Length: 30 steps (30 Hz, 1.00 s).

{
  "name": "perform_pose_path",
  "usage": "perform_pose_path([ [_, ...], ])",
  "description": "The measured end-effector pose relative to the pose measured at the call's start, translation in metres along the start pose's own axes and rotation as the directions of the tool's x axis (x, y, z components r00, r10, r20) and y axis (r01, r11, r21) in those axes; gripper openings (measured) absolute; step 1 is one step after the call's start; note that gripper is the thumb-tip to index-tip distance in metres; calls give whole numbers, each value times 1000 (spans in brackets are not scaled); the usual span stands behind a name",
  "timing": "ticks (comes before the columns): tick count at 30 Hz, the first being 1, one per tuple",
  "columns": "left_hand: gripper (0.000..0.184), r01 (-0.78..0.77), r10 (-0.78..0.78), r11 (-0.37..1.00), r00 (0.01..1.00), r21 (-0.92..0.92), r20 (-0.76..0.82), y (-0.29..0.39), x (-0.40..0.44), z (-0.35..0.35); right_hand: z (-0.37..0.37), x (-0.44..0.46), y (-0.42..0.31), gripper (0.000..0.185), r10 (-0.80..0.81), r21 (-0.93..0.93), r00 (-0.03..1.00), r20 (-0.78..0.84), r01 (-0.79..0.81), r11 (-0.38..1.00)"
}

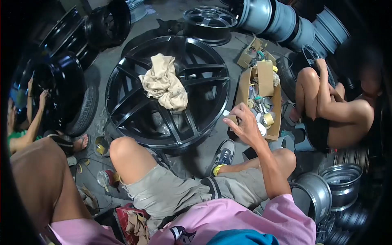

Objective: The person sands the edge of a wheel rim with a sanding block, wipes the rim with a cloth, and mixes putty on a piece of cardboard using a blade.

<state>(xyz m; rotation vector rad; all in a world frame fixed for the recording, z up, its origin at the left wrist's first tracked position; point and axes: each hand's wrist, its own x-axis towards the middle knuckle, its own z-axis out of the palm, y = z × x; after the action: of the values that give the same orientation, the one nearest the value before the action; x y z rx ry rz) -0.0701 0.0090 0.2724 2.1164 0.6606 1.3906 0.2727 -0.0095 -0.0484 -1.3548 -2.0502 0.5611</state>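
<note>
My right hand [245,125] is raised at the right edge of a large black wheel rim [190,122], fingers curled in a pinch. Between thumb and fingers sits a small flat brown piece [232,121]; its material is too small to make out. The rim lies face up before my knees, its paired spokes showing. A crumpled beige cloth [165,83] rests over its hub and upper spokes. My left arm [38,179] is bent close to the camera at the left, and its hand is out of the frame.
A cardboard box [277,118] of tape rolls and small supplies stands right of the rim. One person [326,98] sits at the right; another person's arm [36,118] works on a dark rim at the left. More wheel rims [281,22] are stacked around.
</note>
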Motion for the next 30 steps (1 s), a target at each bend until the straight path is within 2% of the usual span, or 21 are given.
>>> perform_pose_path([
  [1, 29, 19, -19, 1000, 1000, 4, -4, -2, -4, 0, -1, -1, -2, 33, -9, 7, 1000, 9, 9, 1000],
  [3, 29, 64, -63, 998, 998, 13, -8, -6, -12, 3, -1, -4, -4, 32, -18, 54, 996, -83, 23, 998],
  [4, 29, 79, -79, 997, 997, 20, -7, -6, -16, 4, -6, -4, -6, 31, 37, 16, 998, -45, -36, 999],
  [7, 28, 95, -94, 995, 995, 11, -17, -7, -15, 9, -12, -11, -8, 31, 91, 74, 991, -100, -84, 994],
  [14, 26, 159, -158, 986, 987, 38, -39, -17, -27, 22, -10, -7, 7, 28, 41, 61, 990, -132, -33, 998],
  [17, 26, 164, -162, 986, 985, 39, -54, -23, -30, 28, -7, -10, 13, 22, 215, 370, 974, -77, -172, 913],
  [19, 25, 168, -166, 985, 985, 32, -57, -29, -26, 30, -3, -23, 11, 20, 273, 437, 961, -43, -228, 870],
  [21, 25, 143, -141, 989, 987, 24, -82, -29, -24, 33, -8, -14, 15, 19, 217, 463, 975, -53, -168, 870],
  [22, 24, 123, -121, 992, 988, 18, -95, -27, -24, 33, -7, -16, 16, 21, 253, 532, 967, -18, -205, 822],
  [24, 24, 88, -88, 996, 990, -1, -115, -25, -22, 34, -3, -19, 23, 23, 291, 556, 956, 34, -260, 790],
  [27, 23, 52, -56, 998, 991, -35, -125, -22, -13, 34, 2, -18, 24, 26, 343, 701, 934, 101, -312, 642],
  [30, 23, 10, -21, 997, 988, -75, -151, -19, -10, 37, 1, -12, 18, 29, 383, 683, 907, 173, -391, 617],
])
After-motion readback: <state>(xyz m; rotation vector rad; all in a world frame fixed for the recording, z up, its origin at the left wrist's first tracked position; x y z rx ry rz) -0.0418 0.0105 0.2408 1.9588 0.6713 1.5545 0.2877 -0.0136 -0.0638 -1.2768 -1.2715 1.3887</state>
